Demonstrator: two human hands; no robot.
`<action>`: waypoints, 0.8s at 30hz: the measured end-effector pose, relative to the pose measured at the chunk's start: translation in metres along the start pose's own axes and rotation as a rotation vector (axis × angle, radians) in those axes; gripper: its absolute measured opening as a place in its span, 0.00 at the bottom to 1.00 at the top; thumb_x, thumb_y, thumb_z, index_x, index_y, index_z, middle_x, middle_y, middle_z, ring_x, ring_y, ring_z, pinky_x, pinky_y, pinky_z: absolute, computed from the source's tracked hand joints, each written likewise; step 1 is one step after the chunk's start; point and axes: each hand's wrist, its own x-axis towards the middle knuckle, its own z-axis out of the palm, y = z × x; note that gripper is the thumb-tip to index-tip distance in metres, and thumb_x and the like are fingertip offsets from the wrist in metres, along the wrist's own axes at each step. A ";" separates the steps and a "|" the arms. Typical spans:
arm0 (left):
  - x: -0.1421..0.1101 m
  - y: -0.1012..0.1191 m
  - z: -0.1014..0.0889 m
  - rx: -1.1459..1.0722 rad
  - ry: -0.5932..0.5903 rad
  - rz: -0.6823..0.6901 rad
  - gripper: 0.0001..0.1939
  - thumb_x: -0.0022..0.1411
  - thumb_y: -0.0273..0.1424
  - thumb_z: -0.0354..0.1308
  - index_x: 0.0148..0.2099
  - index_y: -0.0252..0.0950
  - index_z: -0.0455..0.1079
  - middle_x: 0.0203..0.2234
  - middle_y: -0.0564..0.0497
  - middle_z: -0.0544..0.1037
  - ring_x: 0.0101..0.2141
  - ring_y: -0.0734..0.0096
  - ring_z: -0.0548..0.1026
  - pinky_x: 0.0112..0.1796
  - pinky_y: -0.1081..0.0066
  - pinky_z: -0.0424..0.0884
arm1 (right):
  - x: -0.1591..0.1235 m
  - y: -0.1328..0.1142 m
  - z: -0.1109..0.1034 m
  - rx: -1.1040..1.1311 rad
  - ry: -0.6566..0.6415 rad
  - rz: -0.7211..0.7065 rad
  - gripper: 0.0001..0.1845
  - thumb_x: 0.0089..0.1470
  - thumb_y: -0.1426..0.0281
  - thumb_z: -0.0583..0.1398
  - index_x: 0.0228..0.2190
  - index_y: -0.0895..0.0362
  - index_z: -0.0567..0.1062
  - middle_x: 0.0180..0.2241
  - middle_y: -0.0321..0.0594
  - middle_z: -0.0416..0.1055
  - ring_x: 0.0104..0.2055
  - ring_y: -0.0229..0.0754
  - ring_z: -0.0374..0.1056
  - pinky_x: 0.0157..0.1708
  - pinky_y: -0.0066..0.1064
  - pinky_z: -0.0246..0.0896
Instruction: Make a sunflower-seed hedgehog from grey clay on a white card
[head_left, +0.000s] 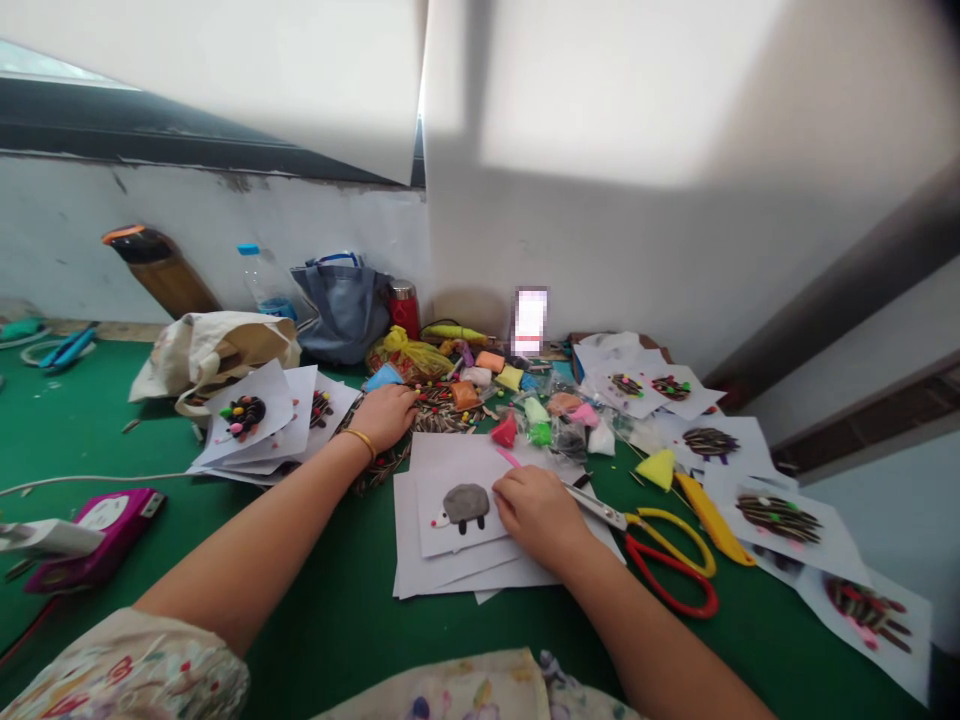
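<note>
My left hand [386, 415] reaches into a loose pile of striped sunflower seeds [442, 415], its fingers bent down together; whatever lies under the fingertips is hidden. A sheet of white paper [442, 455] bears a grey clay hedgehog body [466, 503] with a white face, a red nose and dark legs. My right hand [536, 510] rests on the sheet's right side, fingers curled in beside the grey body. From it sticks out a thin pink stick [508, 456], which it seems to grip. More white sheets lie underneath.
Scissors [667, 555] with red and yellow handles and a yellow cutter [712, 520] lie right. Bagged coloured clay [540, 410] sits behind the paper. Seed-covered pictures lie right [780, 515] and left [259, 420]. A magenta power strip [97, 540], bags, bottles and a lit phone [531, 320] stand around.
</note>
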 end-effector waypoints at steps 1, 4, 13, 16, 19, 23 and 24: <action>0.000 -0.002 -0.003 -0.016 -0.014 -0.004 0.15 0.62 0.33 0.52 0.44 0.35 0.78 0.42 0.41 0.79 0.45 0.54 0.74 0.50 0.57 0.66 | 0.000 0.000 0.000 0.000 -0.004 0.000 0.08 0.59 0.70 0.58 0.35 0.54 0.78 0.36 0.40 0.75 0.42 0.42 0.68 0.43 0.33 0.54; -0.006 -0.009 -0.018 -0.077 -0.030 -0.018 0.14 0.63 0.35 0.51 0.40 0.37 0.78 0.40 0.46 0.80 0.43 0.61 0.76 0.50 0.64 0.68 | 0.000 0.001 0.001 -0.004 -0.011 -0.001 0.08 0.59 0.70 0.57 0.35 0.54 0.78 0.37 0.39 0.75 0.42 0.42 0.68 0.43 0.32 0.54; -0.096 0.012 -0.029 -0.034 0.078 -0.093 0.29 0.64 0.45 0.52 0.62 0.36 0.65 0.61 0.41 0.65 0.61 0.53 0.62 0.61 0.55 0.57 | -0.001 0.000 0.000 0.003 -0.018 0.006 0.09 0.60 0.69 0.57 0.36 0.54 0.78 0.37 0.39 0.75 0.43 0.42 0.67 0.44 0.32 0.55; -0.107 0.015 -0.016 0.071 -0.006 -0.009 0.35 0.62 0.48 0.54 0.67 0.41 0.56 0.68 0.44 0.53 0.66 0.51 0.50 0.64 0.49 0.47 | -0.001 0.000 0.001 0.000 -0.020 0.008 0.08 0.60 0.69 0.57 0.36 0.54 0.78 0.37 0.39 0.75 0.43 0.41 0.67 0.44 0.32 0.55; -0.094 0.009 -0.004 0.102 -0.048 0.002 0.34 0.64 0.47 0.51 0.68 0.40 0.54 0.67 0.44 0.54 0.67 0.53 0.48 0.64 0.50 0.46 | 0.000 0.001 0.003 0.002 -0.020 0.013 0.08 0.60 0.69 0.57 0.35 0.53 0.78 0.37 0.39 0.74 0.43 0.42 0.66 0.44 0.32 0.55; -0.061 0.001 0.003 0.105 -0.017 0.021 0.26 0.66 0.41 0.51 0.65 0.44 0.61 0.65 0.45 0.61 0.65 0.53 0.54 0.62 0.50 0.50 | 0.000 0.001 0.004 0.011 -0.003 0.015 0.09 0.60 0.69 0.57 0.35 0.53 0.78 0.37 0.39 0.74 0.42 0.42 0.66 0.43 0.32 0.55; -0.053 0.001 0.004 0.108 -0.011 0.040 0.24 0.67 0.40 0.50 0.63 0.45 0.64 0.63 0.45 0.64 0.64 0.52 0.56 0.61 0.49 0.51 | 0.000 0.001 0.003 0.014 0.002 0.011 0.09 0.60 0.69 0.57 0.35 0.53 0.78 0.37 0.39 0.74 0.42 0.42 0.66 0.43 0.32 0.55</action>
